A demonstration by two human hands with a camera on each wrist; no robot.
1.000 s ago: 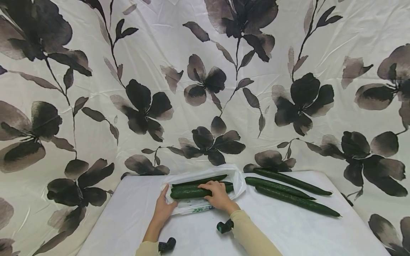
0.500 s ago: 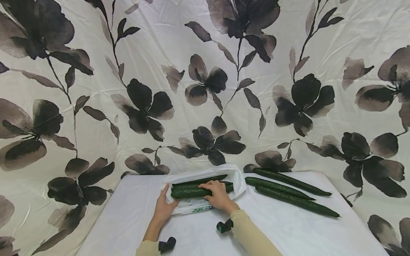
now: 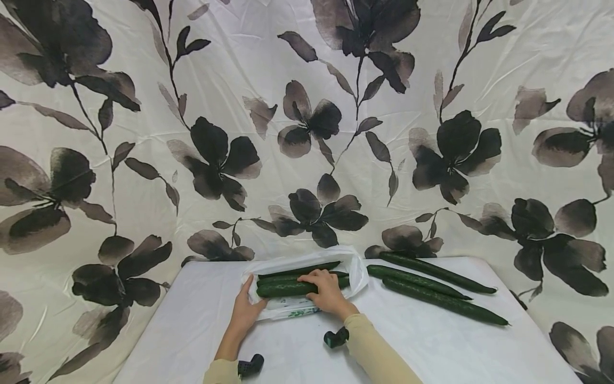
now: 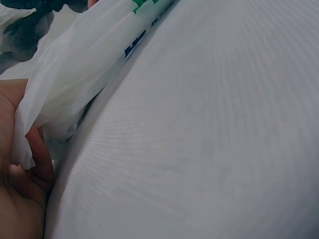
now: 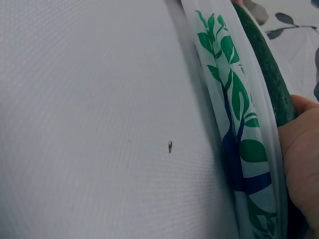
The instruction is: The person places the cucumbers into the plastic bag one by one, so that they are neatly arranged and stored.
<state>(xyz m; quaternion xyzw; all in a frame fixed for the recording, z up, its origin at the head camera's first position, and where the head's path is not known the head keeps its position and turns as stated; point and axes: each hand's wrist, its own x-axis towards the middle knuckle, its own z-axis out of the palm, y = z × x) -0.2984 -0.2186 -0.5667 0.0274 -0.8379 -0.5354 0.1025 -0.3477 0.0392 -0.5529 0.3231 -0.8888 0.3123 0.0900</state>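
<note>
A white plastic bag (image 3: 357, 273) lies on its side, its opening facing up, with three long green cucumbers inside. My left hand (image 3: 244, 313) grips the bag's left end; in the left wrist view, a fold of the bag (image 4: 75, 74) passes between the thumb and curled fingers of that hand (image 4: 22, 199). My right hand (image 3: 330, 293) reaches into the bag and holds the front cucumber (image 3: 284, 290), fingers bent over its top. The right wrist view shows this cucumber (image 5: 269, 64) behind the bag's green leaf print (image 5: 239, 94), beside the right hand (image 5: 305, 154).
Right of the bag, three more cucumbers lie slanted on the white table: a back one (image 3: 436, 272), a middle one (image 3: 417, 281) and a front one (image 3: 446, 301). A floral cloth (image 3: 307, 128) hangs behind the table. A small dark speck (image 5: 170, 147) marks the table cover.
</note>
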